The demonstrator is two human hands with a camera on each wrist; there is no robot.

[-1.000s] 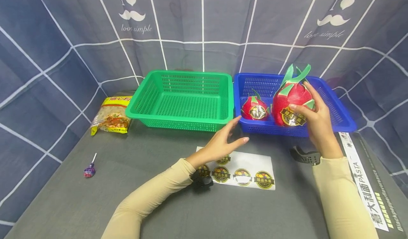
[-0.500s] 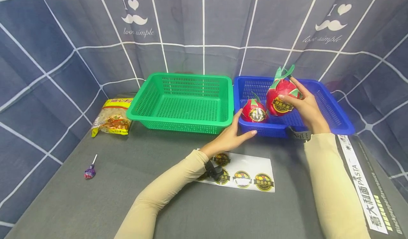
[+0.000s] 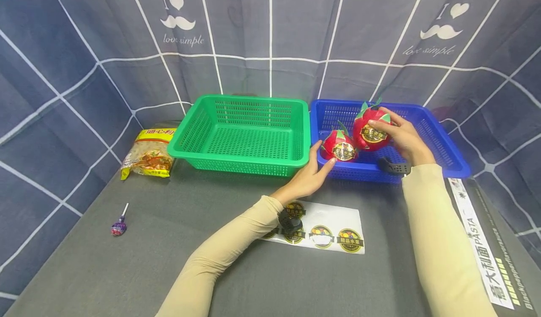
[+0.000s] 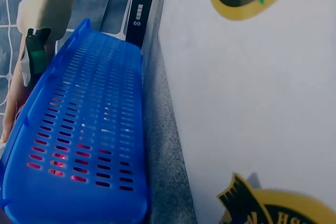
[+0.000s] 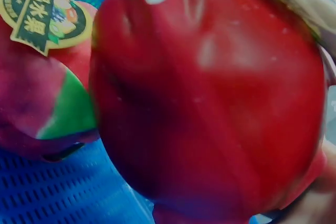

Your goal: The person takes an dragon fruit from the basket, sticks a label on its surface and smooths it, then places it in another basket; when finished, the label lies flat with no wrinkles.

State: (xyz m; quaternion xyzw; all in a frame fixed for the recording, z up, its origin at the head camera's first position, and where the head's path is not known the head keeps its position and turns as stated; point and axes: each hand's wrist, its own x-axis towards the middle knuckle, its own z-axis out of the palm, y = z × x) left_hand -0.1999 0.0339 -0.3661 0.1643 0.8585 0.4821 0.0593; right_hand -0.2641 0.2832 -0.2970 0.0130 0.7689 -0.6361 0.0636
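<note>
My right hand (image 3: 405, 141) grips a red dragon fruit (image 3: 374, 133) with green leaf tips and a round black-and-gold sticker. It is low in the blue basket (image 3: 351, 172), right beside a second, similar dragon fruit (image 3: 339, 148). My left hand (image 3: 306, 178) is at the basket's front left corner, fingers extended along the rim and thumb tip overlapping the second fruit. In the right wrist view, the held dragon fruit (image 5: 210, 98) fills most of the frame. The left wrist view shows the basket's slotted wall (image 4: 100, 145), with red showing through; the left hand is out of that frame.
A green basket (image 3: 249, 164) stands left of the blue one. A sticker sheet (image 3: 334, 213) lies in front, partly under the left wrist. Farther left are a yellow pasta bag (image 3: 148, 152) and a lollipop (image 3: 119, 226). A printed pasta box (image 3: 486, 256) lies at right.
The right hand has brought its dragon fruit left and down into the blue basket beside the other. The left hand has moved up to the corner, and the second fruit has shifted slightly.
</note>
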